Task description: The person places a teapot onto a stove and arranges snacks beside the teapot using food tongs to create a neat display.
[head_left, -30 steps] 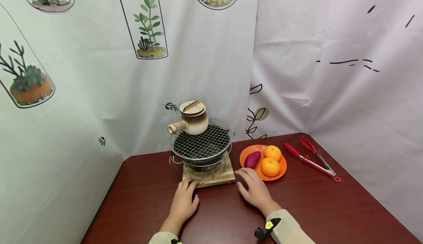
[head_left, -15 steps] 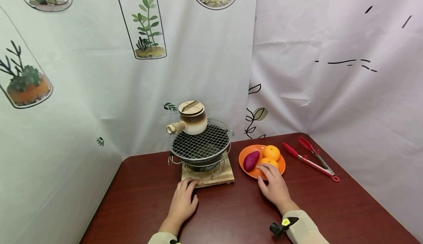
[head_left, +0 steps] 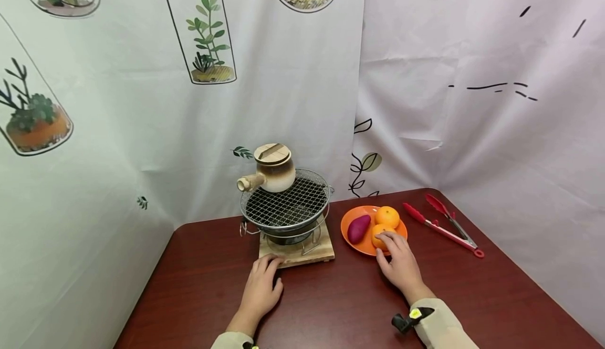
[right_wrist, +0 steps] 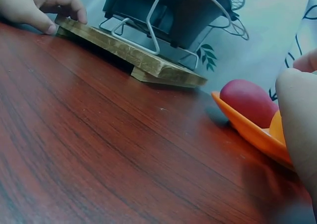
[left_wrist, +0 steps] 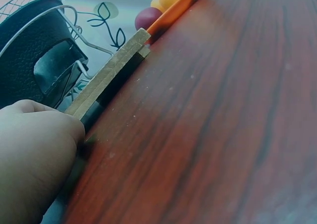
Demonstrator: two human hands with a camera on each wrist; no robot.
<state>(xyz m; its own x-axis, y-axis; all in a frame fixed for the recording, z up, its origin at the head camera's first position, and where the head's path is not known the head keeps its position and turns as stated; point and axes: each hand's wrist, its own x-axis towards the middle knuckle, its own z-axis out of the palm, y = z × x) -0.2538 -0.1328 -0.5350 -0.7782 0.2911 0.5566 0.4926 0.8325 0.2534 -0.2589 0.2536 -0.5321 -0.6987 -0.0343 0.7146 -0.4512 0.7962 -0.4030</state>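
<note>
In the head view my left hand [head_left: 260, 288] rests with its fingertips on the front left corner of a wooden board [head_left: 309, 255]. My right hand [head_left: 402, 265] reaches over the near rim of an orange plate [head_left: 364, 248]. Its fingertips overlap the nearer mandarin orange [head_left: 379, 230], and the thumb hangs by the plate's edge. A second mandarin orange [head_left: 387, 216] lies behind, with a purple sweet potato [head_left: 359, 229] to the left. From the right wrist, the sweet potato [right_wrist: 247, 101] shows plainly, while the right hand [right_wrist: 302, 115] hides most of the fruit.
On the board stands a round grill stove with a wire mesh [head_left: 283, 210]. A lidded clay pot [head_left: 279, 177] sits on the mesh, its handle pointing left. Red-tipped tongs [head_left: 449, 234] lie spread right of the plate. Printed cloth [head_left: 293, 102] hangs behind the dark red table [head_left: 331, 307].
My right hand has moved right, from beside the board to over the plate's near edge, at the nearer mandarin orange. The left hand stays on the board's corner.
</note>
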